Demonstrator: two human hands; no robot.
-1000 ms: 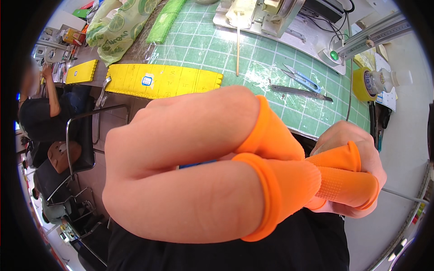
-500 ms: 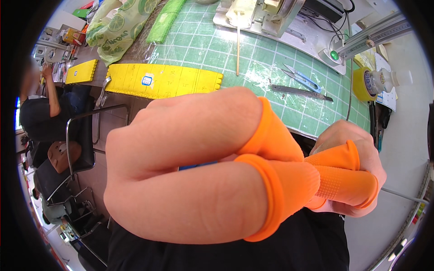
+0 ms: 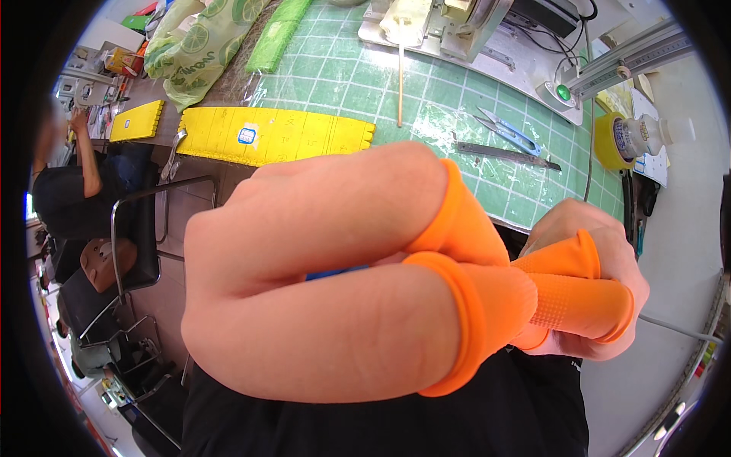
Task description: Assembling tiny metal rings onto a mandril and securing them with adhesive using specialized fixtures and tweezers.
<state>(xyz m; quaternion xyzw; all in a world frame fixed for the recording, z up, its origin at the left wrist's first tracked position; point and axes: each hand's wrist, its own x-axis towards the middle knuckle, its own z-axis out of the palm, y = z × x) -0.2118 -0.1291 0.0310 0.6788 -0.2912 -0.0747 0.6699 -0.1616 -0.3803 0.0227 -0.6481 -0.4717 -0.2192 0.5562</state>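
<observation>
My left hand (image 3: 320, 282) looms large in the middle, close to the camera, its thumb and a finger wearing orange rubber finger cots (image 3: 487, 305). The two tips are pressed together. A sliver of something blue (image 3: 335, 273) shows in the gap between thumb and finger. My right hand (image 3: 609, 259), smaller and at the right, has its fingers curled in and also wears orange cots (image 3: 582, 308). The covered fingertips of both hands meet. Whatever is pinched between them is hidden behind the cots.
On the green gridded mat (image 3: 343, 91) lie a yellow strip (image 3: 282, 141), blue thread snips (image 3: 510, 133) and a dark blade (image 3: 510, 154). A machine (image 3: 457, 30) with a thin stick stands behind. At right are tape (image 3: 613, 141) and a bottle (image 3: 647, 137). A person (image 3: 72, 190) sits left.
My left hand has shifted slightly right and up. My right hand has moved up a little. The fingertips stay together.
</observation>
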